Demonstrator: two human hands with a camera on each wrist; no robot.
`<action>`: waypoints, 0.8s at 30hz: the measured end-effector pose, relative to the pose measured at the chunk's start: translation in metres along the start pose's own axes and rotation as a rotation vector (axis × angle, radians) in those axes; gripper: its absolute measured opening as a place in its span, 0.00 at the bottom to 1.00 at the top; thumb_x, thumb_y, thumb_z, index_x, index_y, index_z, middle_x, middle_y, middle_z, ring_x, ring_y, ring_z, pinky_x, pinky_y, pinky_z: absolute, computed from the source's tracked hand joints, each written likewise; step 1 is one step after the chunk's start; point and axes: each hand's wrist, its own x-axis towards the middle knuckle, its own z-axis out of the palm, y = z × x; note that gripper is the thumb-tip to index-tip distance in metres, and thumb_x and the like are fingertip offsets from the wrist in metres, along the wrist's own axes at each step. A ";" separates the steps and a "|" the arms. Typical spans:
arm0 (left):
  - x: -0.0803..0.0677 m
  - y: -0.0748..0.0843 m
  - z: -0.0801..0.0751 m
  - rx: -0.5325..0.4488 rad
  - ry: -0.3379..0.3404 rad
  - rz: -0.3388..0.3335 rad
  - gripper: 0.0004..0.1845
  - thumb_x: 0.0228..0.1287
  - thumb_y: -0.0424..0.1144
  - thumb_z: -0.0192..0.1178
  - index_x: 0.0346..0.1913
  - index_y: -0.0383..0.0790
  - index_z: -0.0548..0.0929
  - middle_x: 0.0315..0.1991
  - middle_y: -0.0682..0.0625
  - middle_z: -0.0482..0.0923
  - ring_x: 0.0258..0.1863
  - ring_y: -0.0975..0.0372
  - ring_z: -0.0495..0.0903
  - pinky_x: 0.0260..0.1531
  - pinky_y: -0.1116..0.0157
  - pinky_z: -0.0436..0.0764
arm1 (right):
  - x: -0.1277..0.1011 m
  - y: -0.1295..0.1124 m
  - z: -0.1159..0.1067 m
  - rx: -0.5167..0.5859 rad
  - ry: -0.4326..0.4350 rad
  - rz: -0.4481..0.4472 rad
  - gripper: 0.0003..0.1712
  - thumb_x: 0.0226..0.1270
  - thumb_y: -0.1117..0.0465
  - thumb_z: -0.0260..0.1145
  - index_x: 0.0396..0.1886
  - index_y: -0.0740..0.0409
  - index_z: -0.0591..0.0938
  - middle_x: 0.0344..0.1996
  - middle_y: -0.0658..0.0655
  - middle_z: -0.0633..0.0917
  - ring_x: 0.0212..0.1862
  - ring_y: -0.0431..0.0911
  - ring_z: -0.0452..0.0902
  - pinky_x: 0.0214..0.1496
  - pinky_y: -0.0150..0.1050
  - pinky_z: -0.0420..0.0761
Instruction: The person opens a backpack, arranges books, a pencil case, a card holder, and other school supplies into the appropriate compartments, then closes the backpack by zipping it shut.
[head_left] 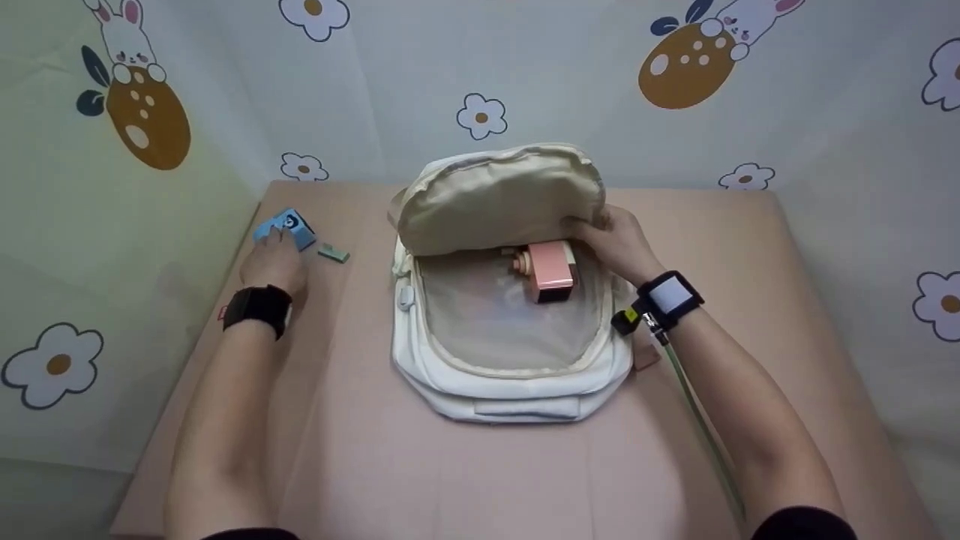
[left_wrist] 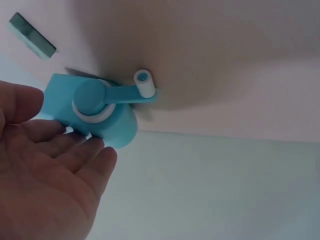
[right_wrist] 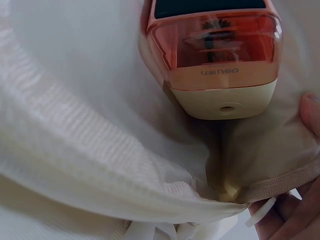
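Note:
A white backpack lies on the table with its front flap folded up. My right hand pinches the flap's right edge between thumb and fingers. In the opening sits a pink crank pencil sharpener, whose clear shavings drawer shows in the right wrist view. On the far left, my left hand reaches to a blue crank pencil sharpener. Its fingers lie extended along the sharpener's side, with the thumb apart from them. The crank handle points away from the hand.
A small green block lies right of the blue sharpener, near my left hand. Behind the table hangs a patterned curtain. A green cable runs along my right forearm.

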 end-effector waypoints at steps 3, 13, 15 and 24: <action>-0.010 -0.004 0.001 0.020 0.002 0.044 0.28 0.76 0.27 0.38 0.73 0.14 0.53 0.72 0.19 0.52 0.70 0.29 0.56 0.68 0.39 0.62 | 0.000 0.000 -0.001 0.002 0.000 -0.008 0.36 0.57 0.34 0.75 0.52 0.57 0.85 0.47 0.55 0.88 0.49 0.47 0.83 0.55 0.43 0.80; -0.041 -0.006 0.000 0.055 0.028 0.078 0.24 0.75 0.26 0.40 0.67 0.11 0.63 0.68 0.18 0.58 0.64 0.29 0.66 0.59 0.37 0.72 | 0.001 0.000 -0.001 -0.030 -0.006 -0.019 0.36 0.58 0.33 0.74 0.52 0.58 0.85 0.47 0.56 0.87 0.48 0.47 0.82 0.54 0.42 0.79; -0.044 -0.005 -0.001 0.046 0.015 0.078 0.23 0.76 0.27 0.40 0.66 0.11 0.64 0.69 0.18 0.59 0.63 0.29 0.68 0.57 0.38 0.74 | 0.001 0.000 -0.002 -0.025 -0.001 -0.014 0.36 0.59 0.33 0.74 0.53 0.58 0.85 0.48 0.56 0.87 0.49 0.47 0.82 0.56 0.43 0.79; -0.037 -0.020 0.007 -0.032 0.046 0.101 0.26 0.78 0.31 0.41 0.71 0.16 0.62 0.70 0.20 0.58 0.70 0.30 0.59 0.68 0.39 0.62 | 0.001 -0.001 0.001 -0.003 -0.010 -0.001 0.36 0.58 0.34 0.74 0.54 0.57 0.84 0.49 0.55 0.87 0.51 0.46 0.82 0.59 0.43 0.78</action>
